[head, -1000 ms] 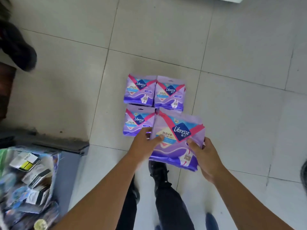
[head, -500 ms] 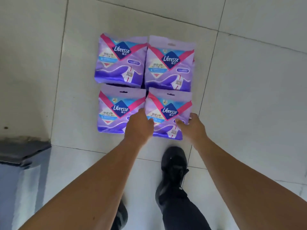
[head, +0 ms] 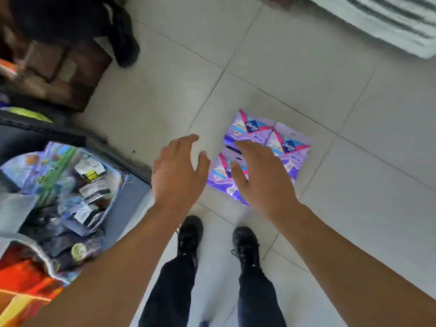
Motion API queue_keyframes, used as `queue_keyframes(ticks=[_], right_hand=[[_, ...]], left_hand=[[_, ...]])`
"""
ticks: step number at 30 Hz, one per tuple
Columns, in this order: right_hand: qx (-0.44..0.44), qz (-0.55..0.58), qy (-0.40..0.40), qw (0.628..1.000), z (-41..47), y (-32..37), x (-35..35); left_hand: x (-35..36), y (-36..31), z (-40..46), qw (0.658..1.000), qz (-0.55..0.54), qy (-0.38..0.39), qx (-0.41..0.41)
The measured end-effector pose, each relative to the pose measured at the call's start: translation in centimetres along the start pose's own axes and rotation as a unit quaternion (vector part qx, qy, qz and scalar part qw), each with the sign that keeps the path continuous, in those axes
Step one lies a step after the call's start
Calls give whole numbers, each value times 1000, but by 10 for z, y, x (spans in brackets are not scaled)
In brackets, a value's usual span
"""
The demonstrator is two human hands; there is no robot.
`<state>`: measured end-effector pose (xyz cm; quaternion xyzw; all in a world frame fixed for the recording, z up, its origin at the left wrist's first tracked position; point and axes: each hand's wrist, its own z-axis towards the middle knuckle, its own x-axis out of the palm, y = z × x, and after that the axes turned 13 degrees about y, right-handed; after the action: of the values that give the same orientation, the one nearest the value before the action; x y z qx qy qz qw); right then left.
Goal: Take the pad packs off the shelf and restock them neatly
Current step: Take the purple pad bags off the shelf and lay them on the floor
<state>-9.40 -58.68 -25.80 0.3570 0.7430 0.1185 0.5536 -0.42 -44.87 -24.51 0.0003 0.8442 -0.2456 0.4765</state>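
1. Four big pale floor tiles [head: 151, 109] or so make up most of the view – everything here sits on them.
2. Left edge has a dark shelf unit [head: 70, 135] with a clear bag of mixed small goods [head: 66, 185] on it, pretty blurry.
3. The purple Libresse pad packs [head: 289, 147] lie flat on the floor in a tight square block, edges touching. I can make out three for sure; the near right one is mostly hidden.
4. Right hand [head: 262, 175] hovers over the block, fingers spread and straight, holding nothing.
5. Left hand [head: 177, 175] is just beside the packs over bare tile, fingers loosely spread, also empty.
6. Handling guess – these look light, soft and squishy in slick plastic film, so I'd pinch along the side edges or the flat top seam with the hang hole, not the puffy middle.
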Motion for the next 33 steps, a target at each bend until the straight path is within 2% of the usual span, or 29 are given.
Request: queue_keyframes(ticks=[3, 4, 8, 16, 20, 26, 31, 33], right_hand=[[-142, -54, 6, 988, 25, 90, -12], [-164, -64, 3, 984, 32, 108, -15], [-299, -104, 8, 949, 24, 211, -9], [-468, -64, 75, 878, -42, 363, 66], [-503, -46, 90, 858, -78, 428, 121], [-515, -20, 149, 844, -135, 501, 209], [-429, -35, 178, 885, -166, 547, 268], [-379, -46, 166, 909, -173, 556, 279]], left_hand=[[-65, 21, -38, 993, -22, -98, -64], [-76, 26, -46, 990, -34, -117, -71], [-135, 76, -121, 955, -79, -241, -151], [-191, 184, -250, 882, -118, -374, -260], [-200, 244, -303, 857, -139, -421, -260], [-204, 352, -386, 836, -156, -440, -288], [-196, 439, -445, 806, -215, -454, -314], [-191, 459, -456, 801, -265, -430, -320]])
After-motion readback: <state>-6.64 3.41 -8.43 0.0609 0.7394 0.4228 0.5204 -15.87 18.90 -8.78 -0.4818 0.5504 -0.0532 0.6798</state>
